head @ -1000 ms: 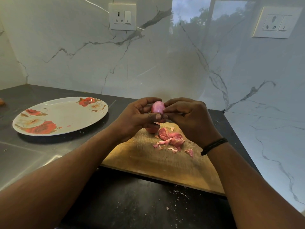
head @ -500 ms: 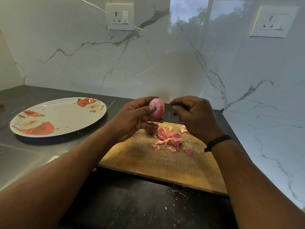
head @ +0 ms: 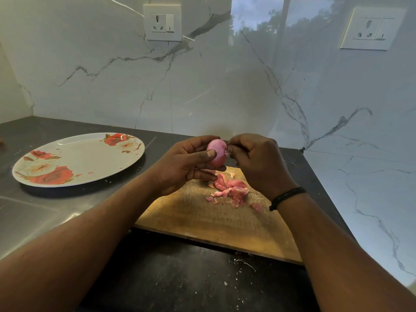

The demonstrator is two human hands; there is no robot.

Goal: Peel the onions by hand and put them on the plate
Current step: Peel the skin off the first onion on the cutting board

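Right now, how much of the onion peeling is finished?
Partly done: a pile of pink onion skins lies on the wooden cutting board. In hand: the left hand grips a small, smooth pink onion while the right hand picks at its right end. Left: the flowered white plate holds no onion yet, so this one must go there.
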